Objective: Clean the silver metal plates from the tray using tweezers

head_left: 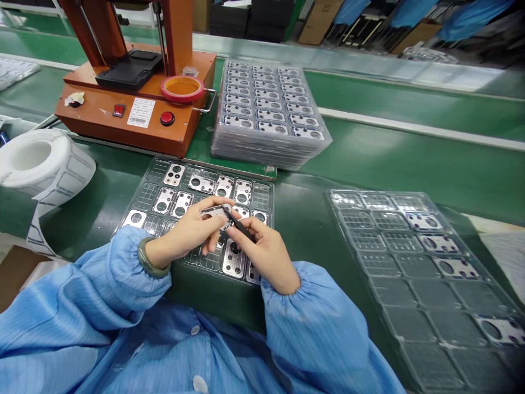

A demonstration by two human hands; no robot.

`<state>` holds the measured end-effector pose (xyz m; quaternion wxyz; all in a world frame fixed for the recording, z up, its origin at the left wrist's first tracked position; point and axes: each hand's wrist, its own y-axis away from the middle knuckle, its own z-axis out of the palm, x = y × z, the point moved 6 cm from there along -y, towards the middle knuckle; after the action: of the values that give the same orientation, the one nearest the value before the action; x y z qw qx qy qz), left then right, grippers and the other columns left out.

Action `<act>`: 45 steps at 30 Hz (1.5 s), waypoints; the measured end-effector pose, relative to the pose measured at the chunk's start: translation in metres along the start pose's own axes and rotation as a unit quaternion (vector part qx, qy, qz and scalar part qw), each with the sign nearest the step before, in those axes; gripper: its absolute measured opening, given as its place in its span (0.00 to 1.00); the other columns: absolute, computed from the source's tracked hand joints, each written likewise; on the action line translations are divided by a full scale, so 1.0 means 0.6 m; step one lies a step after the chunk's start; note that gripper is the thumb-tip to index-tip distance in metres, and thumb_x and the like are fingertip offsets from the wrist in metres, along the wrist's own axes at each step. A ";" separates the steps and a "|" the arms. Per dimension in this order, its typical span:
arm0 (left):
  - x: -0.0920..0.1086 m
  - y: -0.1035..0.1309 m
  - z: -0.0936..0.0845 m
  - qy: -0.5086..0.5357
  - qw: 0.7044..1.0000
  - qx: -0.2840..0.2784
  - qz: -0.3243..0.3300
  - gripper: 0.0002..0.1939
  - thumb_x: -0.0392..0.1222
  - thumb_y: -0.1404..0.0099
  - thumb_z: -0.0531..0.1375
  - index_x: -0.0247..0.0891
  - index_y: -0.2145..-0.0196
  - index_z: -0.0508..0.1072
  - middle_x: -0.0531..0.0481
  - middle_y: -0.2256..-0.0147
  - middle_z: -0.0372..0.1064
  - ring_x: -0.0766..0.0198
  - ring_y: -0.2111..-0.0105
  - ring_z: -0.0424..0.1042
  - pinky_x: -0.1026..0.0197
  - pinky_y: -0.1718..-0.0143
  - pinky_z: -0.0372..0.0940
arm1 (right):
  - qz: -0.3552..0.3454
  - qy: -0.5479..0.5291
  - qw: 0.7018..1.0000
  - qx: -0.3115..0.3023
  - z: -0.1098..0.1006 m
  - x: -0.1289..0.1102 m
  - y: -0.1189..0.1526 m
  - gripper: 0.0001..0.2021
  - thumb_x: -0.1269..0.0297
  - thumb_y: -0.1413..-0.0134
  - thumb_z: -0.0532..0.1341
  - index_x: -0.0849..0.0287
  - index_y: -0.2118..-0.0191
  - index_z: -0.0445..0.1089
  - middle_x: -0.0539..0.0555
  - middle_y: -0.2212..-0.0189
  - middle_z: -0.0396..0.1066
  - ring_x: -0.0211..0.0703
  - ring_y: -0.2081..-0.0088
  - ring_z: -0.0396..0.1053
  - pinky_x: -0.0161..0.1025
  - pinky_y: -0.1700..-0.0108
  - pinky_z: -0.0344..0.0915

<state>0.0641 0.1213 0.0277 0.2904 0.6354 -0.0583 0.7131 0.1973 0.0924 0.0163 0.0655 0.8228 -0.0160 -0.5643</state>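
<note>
My left hand (pixel 197 229) is closed on a small silver metal plate (pixel 214 211) with round holes, held tilted above a clear plastic tray (pixel 150 194). Between the fingers of my right hand (pixel 268 249) is a slim black tool (pixel 241 225), perhaps tweezers, its tip at the plate's edge. My fingers cover part of the plate. Below both hands, similar metal plates (pixel 234 257) lie in some of the tray's pockets, turned various ways.
An orange press (pixel 135 104) carrying a red tape roll (pixel 182 89) stands at the back left. Beside it is a tall stack of filled trays (pixel 266 104). A label roll (pixel 45 158) lies left; another clear tray (pixel 369 262) with several plates lies right.
</note>
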 end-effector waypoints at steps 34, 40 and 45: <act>-0.006 -0.003 -0.002 0.013 1.000 0.004 0.008 0.19 0.40 0.37 0.56 0.38 0.48 0.64 0.61 0.86 0.59 0.73 0.91 0.57 0.72 0.90 0.53 | -0.027 -0.040 0.998 0.034 -0.005 -0.001 -0.001 0.12 0.54 0.48 0.63 0.56 0.70 0.65 0.52 0.69 0.77 0.39 0.73 0.70 0.37 0.70 0.64; -0.008 -0.003 -0.001 0.015 1.000 -0.013 0.013 0.19 0.41 0.36 0.56 0.39 0.48 0.64 0.60 0.85 0.61 0.72 0.90 0.59 0.71 0.90 0.56 | -0.029 -0.045 0.998 0.043 -0.005 -0.001 0.003 0.11 0.53 0.47 0.63 0.56 0.69 0.67 0.56 0.55 0.77 0.39 0.71 0.70 0.39 0.68 0.67; -0.009 -0.003 0.001 0.011 1.000 -0.015 0.008 0.17 0.42 0.36 0.56 0.39 0.49 0.64 0.58 0.83 0.64 0.71 0.89 0.61 0.71 0.91 0.56 | -0.009 -0.038 0.998 0.039 -0.008 -0.002 0.005 0.13 0.52 0.47 0.62 0.57 0.71 0.67 0.54 0.72 0.76 0.38 0.76 0.66 0.37 0.74 0.64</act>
<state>0.0658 0.1207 0.0222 0.2950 0.6226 -0.0713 0.7213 0.2013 0.0901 0.0196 0.0275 0.8027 -0.0335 -0.5949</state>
